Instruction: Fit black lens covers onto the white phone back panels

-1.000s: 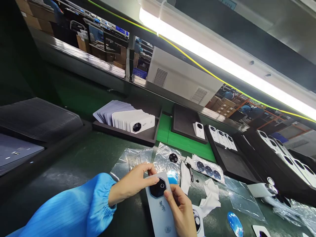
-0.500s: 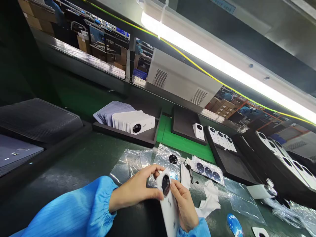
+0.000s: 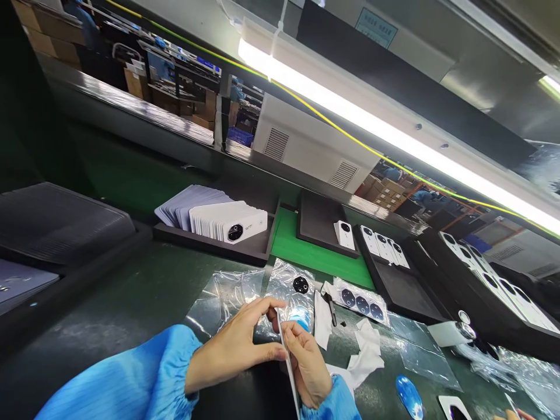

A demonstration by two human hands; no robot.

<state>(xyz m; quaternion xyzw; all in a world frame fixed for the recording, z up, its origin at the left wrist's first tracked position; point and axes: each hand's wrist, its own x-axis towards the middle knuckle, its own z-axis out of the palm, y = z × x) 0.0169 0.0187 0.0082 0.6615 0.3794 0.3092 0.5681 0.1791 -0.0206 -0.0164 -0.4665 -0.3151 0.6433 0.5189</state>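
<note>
A thin white phone back cover [image 3: 289, 367] is turned nearly edge-on, upright between my hands. My right hand [image 3: 308, 364] pinches it from the right with thumb and fingers. My left hand [image 3: 238, 338] grips the upper end, index finger over the top and thumb against the left side. The cover's camera area is hidden at this angle. Just beyond my hands lies a clear plastic bag with a round black lens plate [image 3: 300, 284] on it. To its right, a clear strip holds several dark lens plates [image 3: 362, 304]. White wipes [image 3: 366, 350] and a black pen-like tool [image 3: 331, 309] lie nearby.
A black tray [image 3: 258, 256] holds fanned white covers [image 3: 227, 221]. Other trays of covers [image 3: 385, 248] stand right. At lower right are a white pump bottle [image 3: 450, 333], a blue mouse-shaped object [image 3: 409, 396], and another person's fingers [image 3: 511, 415]. A lamp [image 3: 350, 116] hangs above.
The phone back cover has turned from showing its face and black camera area to nearly edge-on. The view has shifted slightly, and another person's fingers have appeared at the lower right.
</note>
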